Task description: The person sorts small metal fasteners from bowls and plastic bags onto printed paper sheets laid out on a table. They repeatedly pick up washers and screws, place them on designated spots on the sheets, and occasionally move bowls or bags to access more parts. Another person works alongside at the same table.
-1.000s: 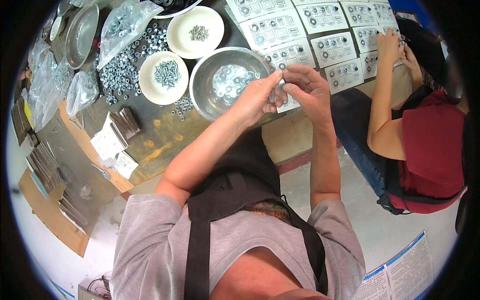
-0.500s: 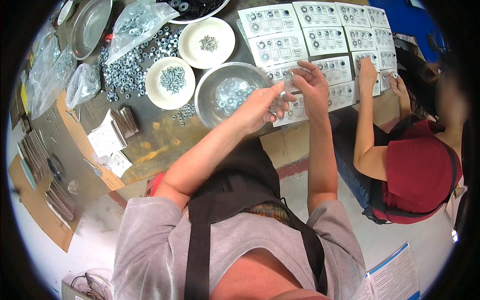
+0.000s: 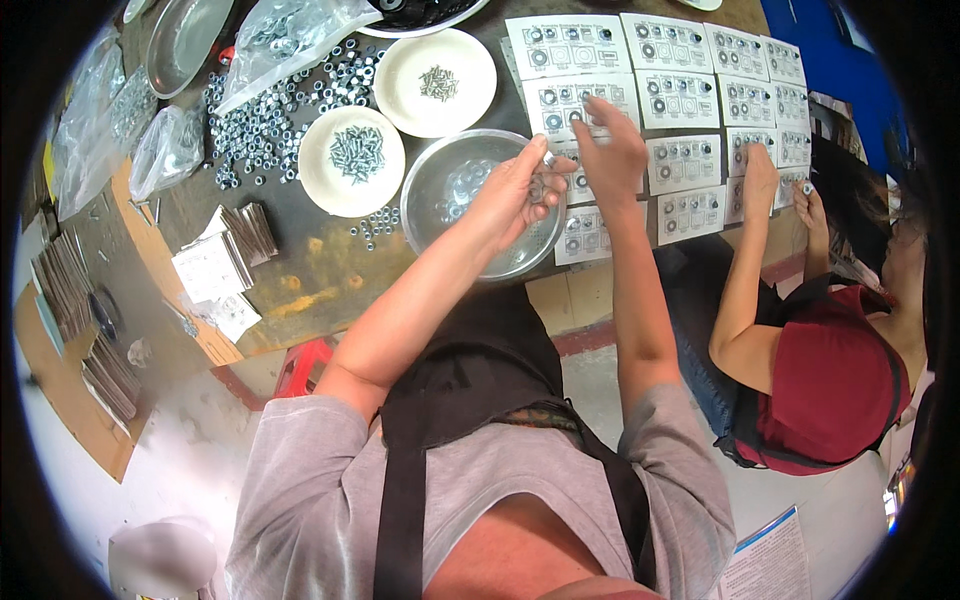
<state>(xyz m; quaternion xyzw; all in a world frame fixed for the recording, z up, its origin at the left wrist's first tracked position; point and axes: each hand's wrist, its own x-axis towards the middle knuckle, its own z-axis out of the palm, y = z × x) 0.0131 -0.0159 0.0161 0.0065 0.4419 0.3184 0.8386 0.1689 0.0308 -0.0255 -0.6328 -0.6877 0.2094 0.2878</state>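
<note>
My left hand (image 3: 515,195) is closed over the metal bowl (image 3: 424,205), with small shiny metal washers between its thumb and fingers and against the palm. Loose washers (image 3: 465,188) lie in the bowl below, partly hidden by that hand. Just to the right, my right hand (image 3: 613,155) reaches over the printed cards (image 3: 683,163). Its thumb and fingers are apart above a card in the second row, and nothing shows between them. Small dark and metal parts sit on several cards.
Left of the bowl are a white plate of screws (image 3: 357,203), another white plate (image 3: 435,122) and scattered nuts (image 3: 245,140). Clear plastic bags (image 3: 165,160) lie farther left, near stacked cards (image 3: 215,265). A co-worker (image 3: 830,380) in red works at the cards on the right.
My right hand has moved away from my left hand, up over a card, and its fingers have spread. My left hand stays by the bowl. The whole view has shifted slightly.
</note>
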